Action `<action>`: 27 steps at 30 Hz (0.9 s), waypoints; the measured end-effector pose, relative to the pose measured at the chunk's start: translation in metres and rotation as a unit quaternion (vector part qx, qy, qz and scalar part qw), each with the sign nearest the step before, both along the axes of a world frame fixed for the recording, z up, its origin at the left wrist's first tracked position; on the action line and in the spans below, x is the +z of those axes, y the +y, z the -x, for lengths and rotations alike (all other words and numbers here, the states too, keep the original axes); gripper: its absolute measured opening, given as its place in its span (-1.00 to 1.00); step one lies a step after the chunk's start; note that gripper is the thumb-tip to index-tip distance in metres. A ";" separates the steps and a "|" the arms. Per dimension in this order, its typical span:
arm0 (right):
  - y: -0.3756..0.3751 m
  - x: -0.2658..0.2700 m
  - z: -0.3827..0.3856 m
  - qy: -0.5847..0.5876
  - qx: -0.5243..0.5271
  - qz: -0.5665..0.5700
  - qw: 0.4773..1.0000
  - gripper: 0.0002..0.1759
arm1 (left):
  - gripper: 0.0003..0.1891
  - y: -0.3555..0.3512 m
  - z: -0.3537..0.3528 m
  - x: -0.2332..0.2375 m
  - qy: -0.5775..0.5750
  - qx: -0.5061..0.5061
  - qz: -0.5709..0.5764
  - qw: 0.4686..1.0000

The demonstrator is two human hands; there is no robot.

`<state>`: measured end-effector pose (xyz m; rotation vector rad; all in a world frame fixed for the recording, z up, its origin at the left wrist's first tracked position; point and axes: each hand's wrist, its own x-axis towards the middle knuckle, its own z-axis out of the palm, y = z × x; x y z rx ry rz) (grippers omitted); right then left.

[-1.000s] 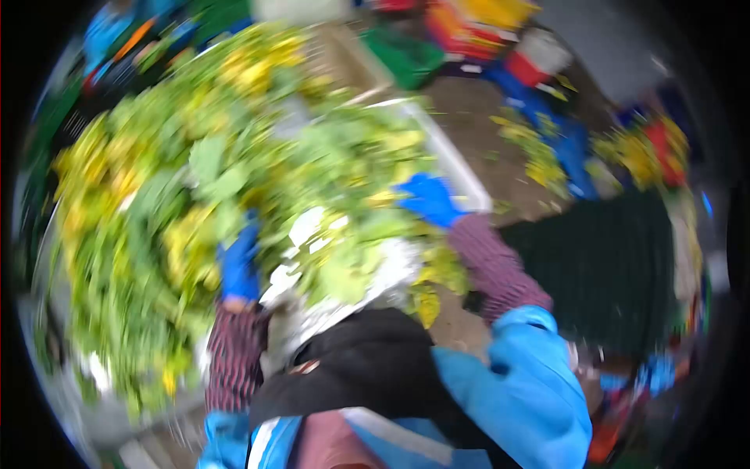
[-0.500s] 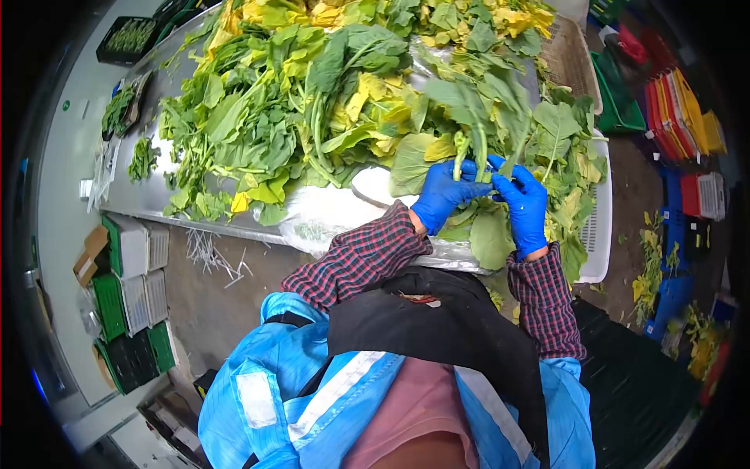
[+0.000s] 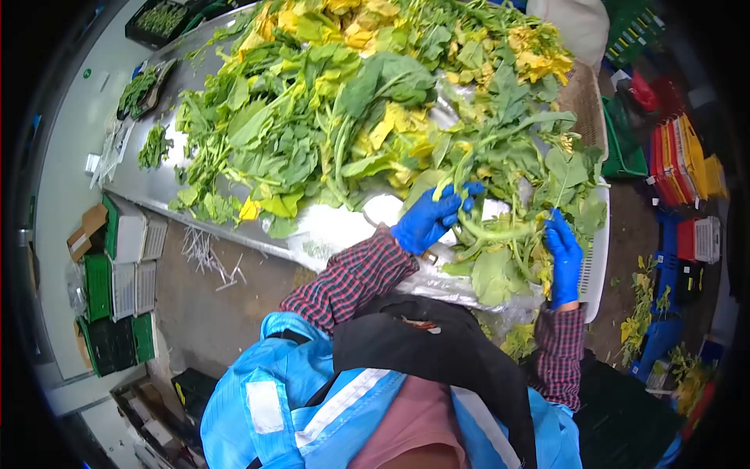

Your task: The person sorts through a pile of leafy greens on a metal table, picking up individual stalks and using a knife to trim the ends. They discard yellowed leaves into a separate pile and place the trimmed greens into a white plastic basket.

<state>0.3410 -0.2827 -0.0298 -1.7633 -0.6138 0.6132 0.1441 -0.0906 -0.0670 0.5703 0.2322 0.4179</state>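
My left hand (image 3: 428,223), in a blue glove, is closed around a pale green stalk of leafy greens (image 3: 462,166) near the table's front edge. To its right, my right hand (image 3: 566,254), also gloved in blue, has its fingertips together at a yellowing leafy stem (image 3: 542,252); the fingers' far side is hidden. A thick curved green stem (image 3: 497,233) lies between the two hands. Beyond them spreads a large heap of green and yellow leaves (image 3: 289,133). Below my hands, a broad green leaf (image 3: 495,277) lies by the front edge.
The metal table (image 3: 205,37) carries a small leafy bunch (image 3: 155,147) on the left. A white crate (image 3: 595,270) holding leaves stands on the right. Stacked crates (image 3: 129,281) are at the lower left, and white strips (image 3: 211,256) lie on the floor.
My hands have moved apart, the left one leftward and the right one right and down. The stalk has tilted from upright, and a curved stem now shows between the hands.
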 end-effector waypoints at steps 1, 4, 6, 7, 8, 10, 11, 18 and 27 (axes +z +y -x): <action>0.014 0.014 0.014 0.001 0.041 -0.023 0.999 -0.58 | -0.50 -0.009 -0.002 0.020 0.031 0.017 0.025 0.999; 0.043 0.026 0.030 0.024 0.124 -0.031 0.991 -0.64 | -0.46 -0.003 0.002 -0.004 -0.032 -0.071 0.052 0.996; 0.054 0.041 0.042 0.100 0.154 -0.062 0.981 -0.64 | -0.45 -0.004 0.003 -0.007 -0.031 -0.084 0.065 0.994; 0.058 0.041 0.044 0.099 0.152 -0.066 0.981 -0.64 | -0.43 -0.005 0.004 -0.004 -0.032 -0.089 0.084 0.992; 0.061 0.041 0.046 0.104 0.154 -0.080 0.979 -0.67 | -0.38 -0.006 0.004 -0.002 0.002 -0.065 0.033 0.997; 0.062 0.045 0.047 0.096 0.144 -0.079 0.982 -0.70 | -0.37 -0.004 0.007 0.001 0.009 -0.054 0.017 0.998; 0.060 0.044 0.044 0.097 0.143 -0.076 0.982 -0.70 | -0.35 -0.003 0.010 0.001 0.015 -0.041 0.003 0.999; 0.054 0.095 0.026 -0.059 0.017 -0.215 0.975 -0.63 | -0.40 0.000 0.020 0.004 0.084 -0.056 -0.069 0.992; 0.051 0.066 0.027 -0.173 0.146 -0.059 0.972 -0.59 | -0.43 -0.003 0.023 0.000 0.076 -0.057 -0.082 0.992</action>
